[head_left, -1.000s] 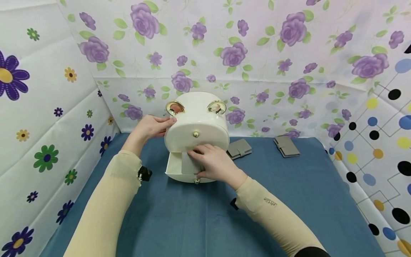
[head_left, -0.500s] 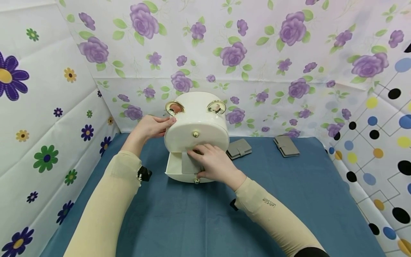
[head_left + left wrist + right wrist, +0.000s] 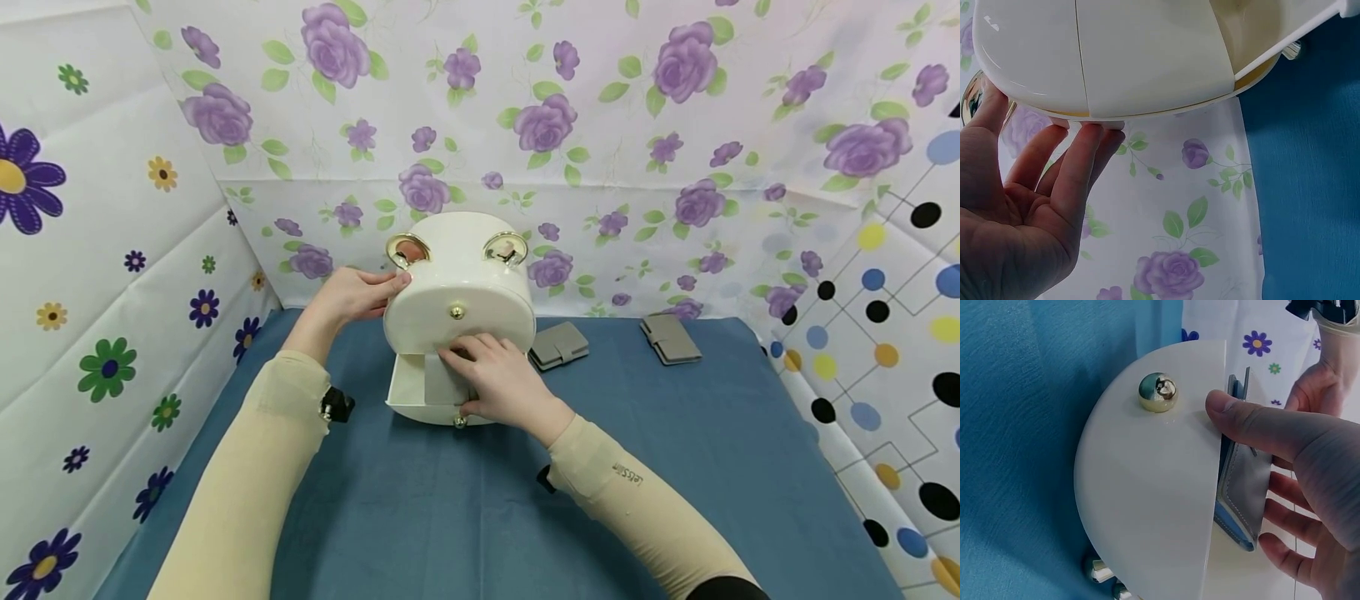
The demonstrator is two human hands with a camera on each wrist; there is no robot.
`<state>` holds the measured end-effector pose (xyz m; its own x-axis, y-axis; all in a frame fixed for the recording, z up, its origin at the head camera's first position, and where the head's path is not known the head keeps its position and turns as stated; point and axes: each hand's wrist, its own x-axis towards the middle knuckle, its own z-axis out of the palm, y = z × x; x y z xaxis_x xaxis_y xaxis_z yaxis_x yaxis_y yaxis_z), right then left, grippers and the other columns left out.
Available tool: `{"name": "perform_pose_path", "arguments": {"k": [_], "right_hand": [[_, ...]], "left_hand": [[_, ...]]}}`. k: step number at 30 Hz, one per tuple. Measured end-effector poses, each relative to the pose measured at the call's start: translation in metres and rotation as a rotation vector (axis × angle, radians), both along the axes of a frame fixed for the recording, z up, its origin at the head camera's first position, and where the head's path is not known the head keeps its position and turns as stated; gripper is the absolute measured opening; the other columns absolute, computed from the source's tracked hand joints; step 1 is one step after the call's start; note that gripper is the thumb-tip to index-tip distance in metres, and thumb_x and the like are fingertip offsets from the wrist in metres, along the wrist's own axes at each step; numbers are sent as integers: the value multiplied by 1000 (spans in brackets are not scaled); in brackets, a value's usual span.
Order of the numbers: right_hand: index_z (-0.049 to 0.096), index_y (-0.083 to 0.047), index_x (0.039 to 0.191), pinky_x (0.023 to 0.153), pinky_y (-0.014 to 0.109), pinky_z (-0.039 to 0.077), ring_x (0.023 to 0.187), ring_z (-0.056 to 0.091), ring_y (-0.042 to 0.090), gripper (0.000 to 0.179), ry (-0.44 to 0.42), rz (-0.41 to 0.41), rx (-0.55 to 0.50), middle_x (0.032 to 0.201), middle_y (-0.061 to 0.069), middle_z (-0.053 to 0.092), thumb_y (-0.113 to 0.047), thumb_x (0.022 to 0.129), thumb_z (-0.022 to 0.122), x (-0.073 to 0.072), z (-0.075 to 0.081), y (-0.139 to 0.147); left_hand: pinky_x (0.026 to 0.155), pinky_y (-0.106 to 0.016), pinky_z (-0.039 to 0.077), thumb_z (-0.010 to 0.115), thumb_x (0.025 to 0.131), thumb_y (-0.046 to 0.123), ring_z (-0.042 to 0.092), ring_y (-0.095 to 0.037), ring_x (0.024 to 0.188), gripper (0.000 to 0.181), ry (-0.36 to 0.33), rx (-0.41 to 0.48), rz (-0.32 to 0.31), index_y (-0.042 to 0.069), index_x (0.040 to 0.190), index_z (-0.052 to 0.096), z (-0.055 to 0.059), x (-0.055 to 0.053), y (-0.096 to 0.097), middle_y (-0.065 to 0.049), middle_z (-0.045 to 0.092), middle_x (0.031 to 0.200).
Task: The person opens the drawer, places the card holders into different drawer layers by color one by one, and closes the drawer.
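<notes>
A glossy white storage box point(image 3: 465, 275) with two gold rings on top stands near the back of the table. Its lower drawer point(image 3: 407, 385) is pulled out, a gold knob point(image 3: 1157, 392) on its front. Inside stands a grey wallet point(image 3: 1249, 494) on edge, partly hidden by my right hand point(image 3: 504, 379). The right thumb lies over the drawer front's upper edge and the wallet; the fingers curl round to the wallet's other side. My left hand point(image 3: 352, 298) holds the box's upper left side, fingertips at its rim point(image 3: 1085, 119) and thumb near a gold ring.
Two more grey wallets with strap closures lie right of the box: one wallet point(image 3: 559, 347) close beside it, the other wallet point(image 3: 670, 340) farther right. A blue cloth point(image 3: 480, 517) covers the table. Flowered and dotted sheets point(image 3: 600, 125) hang around the back and sides.
</notes>
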<state>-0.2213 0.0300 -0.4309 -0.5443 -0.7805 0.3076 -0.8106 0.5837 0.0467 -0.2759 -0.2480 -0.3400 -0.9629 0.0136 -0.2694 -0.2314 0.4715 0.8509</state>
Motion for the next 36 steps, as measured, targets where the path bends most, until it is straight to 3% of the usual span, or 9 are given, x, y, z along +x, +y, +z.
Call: {"name": "perform_pose_path", "arguments": {"k": [4, 11, 20, 36], "right_hand": [[61, -17, 154, 104, 47, 53, 135, 53, 31, 94, -6, -10, 2, 147, 10, 58, -50, 76, 99, 0, 0, 0], [72, -17, 142, 93, 46, 55, 126, 57, 31, 82, -28, -19, -13, 136, 9, 62, -53, 74, 98, -1, -4, 2], [73, -14, 140, 95, 47, 55, 121, 59, 30, 84, -55, -30, -37, 133, 7, 63, -56, 72, 98, -2, -6, 4], [74, -18, 140, 96, 45, 55, 125, 58, 29, 69, -84, 0, -79, 134, 6, 64, -58, 85, 89, -4, -9, 11]], "left_hand": [[106, -39, 57, 76, 93, 64, 60, -31, 138, 82, -2, 0, -2, 12, 155, 58, 0, 0, 0, -19, 49, 161], [105, -38, 57, 76, 93, 65, 62, -30, 136, 82, 2, -14, 5, 12, 154, 60, 0, 0, 0, -19, 51, 160], [105, -38, 57, 75, 94, 65, 63, -30, 135, 83, 6, -15, 5, 12, 155, 59, 0, 0, 1, -19, 51, 160], [105, -39, 57, 74, 93, 67, 63, -31, 135, 85, 9, -34, -2, 12, 156, 57, -1, -1, -1, -20, 49, 161]]}}
